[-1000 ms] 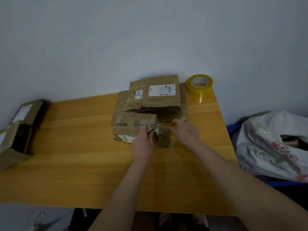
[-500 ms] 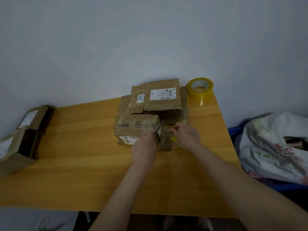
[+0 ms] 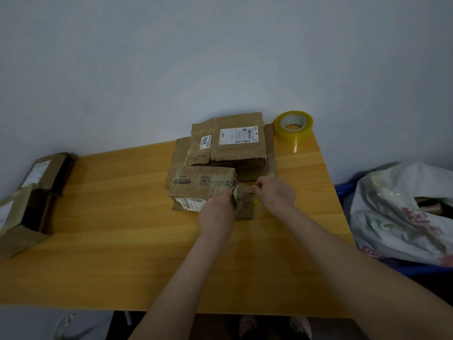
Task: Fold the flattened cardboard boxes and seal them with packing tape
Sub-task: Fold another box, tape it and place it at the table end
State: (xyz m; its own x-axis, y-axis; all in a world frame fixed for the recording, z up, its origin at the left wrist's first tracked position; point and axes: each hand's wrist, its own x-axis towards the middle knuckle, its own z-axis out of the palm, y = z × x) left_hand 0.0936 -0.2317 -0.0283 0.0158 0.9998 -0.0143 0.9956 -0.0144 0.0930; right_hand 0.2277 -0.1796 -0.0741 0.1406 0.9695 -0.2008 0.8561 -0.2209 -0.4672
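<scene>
A small folded cardboard box (image 3: 203, 182) with old tape and a barcode label lies mid-table, in front of a stack of flattened boxes (image 3: 235, 143). My left hand (image 3: 218, 212) grips the box's right end, fingers curled over it. An open brown flap (image 3: 246, 204) lies flat on the table beside that end. My right hand (image 3: 277, 195) hovers over the flap and pinches what looks like a clear tape strip at its far edge. A bit of yellow (image 3: 257, 201) shows under that hand; I cannot tell what it is. The yellowish tape roll (image 3: 293, 127) stands at the back right.
The wooden table (image 3: 122, 241) ends at the wall behind. Two folded boxes (image 3: 46, 170) (image 3: 19, 217) sit at its left edge. A stuffed white plastic bag (image 3: 404, 212) in a blue bin (image 3: 343, 190) stands off the table's right side.
A thin line stretched between my hands a second ago is gone from sight. My left hand has moved onto the box's right end, and my right hand stays close beside it.
</scene>
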